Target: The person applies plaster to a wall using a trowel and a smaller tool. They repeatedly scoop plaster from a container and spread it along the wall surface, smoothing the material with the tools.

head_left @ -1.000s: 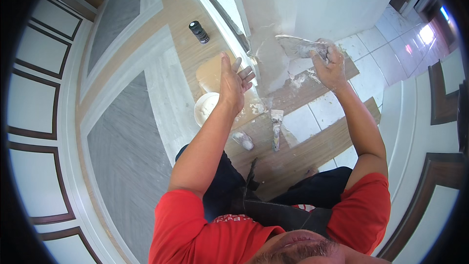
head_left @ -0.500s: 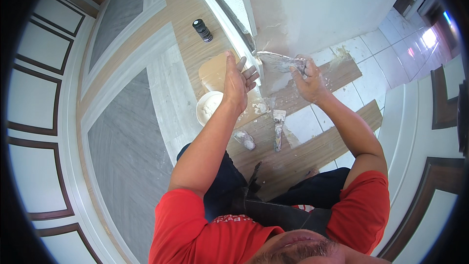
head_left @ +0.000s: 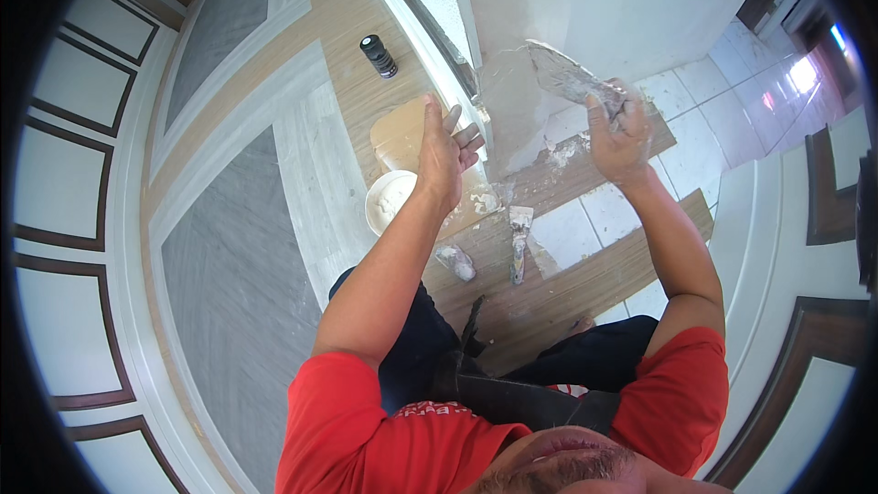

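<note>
1. My right hand (head_left: 620, 133) is closed around the handle of a wide putty blade (head_left: 565, 75). The flat blade lies against the wall patch (head_left: 512, 114), up near the top of it.
2. My left hand (head_left: 445, 154) is open, with fingers spread, and holds nothing. It is just beside the wall corner (head_left: 468, 73), near the left edge of the patch.
3. The patch is rough and grey-white. The wall around it is smooth and white.
4. Below my hands, on the floor, sits a round white bowl (head_left: 390, 199) with white paste in it. It is close to my left arm.
5. A small putty knife (head_left: 519, 238) lies on a wood plank, smeared with paste. A lumpy tool handle (head_left: 456, 262) lies just beside it.
6. A dark bottle (head_left: 378, 56) stands on the wood floor, well apart from my hands.
7. There is open floor on my left side. On my right are shiny white tiles (head_left: 704, 142).
</note>
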The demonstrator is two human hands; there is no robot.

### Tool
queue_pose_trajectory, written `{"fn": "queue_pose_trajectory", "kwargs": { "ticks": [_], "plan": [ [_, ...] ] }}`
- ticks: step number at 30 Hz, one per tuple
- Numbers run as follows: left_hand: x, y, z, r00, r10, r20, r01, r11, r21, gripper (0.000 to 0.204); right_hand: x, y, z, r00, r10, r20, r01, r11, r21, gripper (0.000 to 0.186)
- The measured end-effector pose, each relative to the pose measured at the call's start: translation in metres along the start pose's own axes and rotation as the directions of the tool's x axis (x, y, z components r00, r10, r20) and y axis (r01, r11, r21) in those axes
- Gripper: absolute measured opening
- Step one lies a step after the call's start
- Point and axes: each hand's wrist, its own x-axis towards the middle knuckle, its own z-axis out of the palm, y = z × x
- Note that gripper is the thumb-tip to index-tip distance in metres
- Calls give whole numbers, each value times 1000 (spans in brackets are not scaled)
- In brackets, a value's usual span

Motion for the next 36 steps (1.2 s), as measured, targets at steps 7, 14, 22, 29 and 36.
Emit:
{"fn": "queue_pose_trajectory", "kwargs": {
  "ticks": [7, 14, 22, 29, 36],
  "plan": [
    [-2, 1, 1, 1000, -8, -3, 8, 1000, -4, 122, 2, 4, 2, 962, -48, 269, 23, 995, 94, 24],
    [-4, 2, 3, 1000, -5, -4, 5, 1000, 10, 122, 13, 10, 22, 896, 196, 398, -271, 952, 143, 30],
    [-4, 0, 3, 1000, -3, 2, 3, 1000, 3, 122, 58, 2, -20, 944, 259, 203, -306, 917, 255, 35],
    [-1, -1, 1, 1000, -8, 7, 8, 1000, -5, 121, 36, -6, -17, 841, -387, 379, 430, 902, -32, 30],
    [-4, 4, 4, 1000, -9, 25, 9, 1000, 2, 121, 34, -9, -3, 812, -420, 405, 478, 877, -49, 36]
  ]
}}
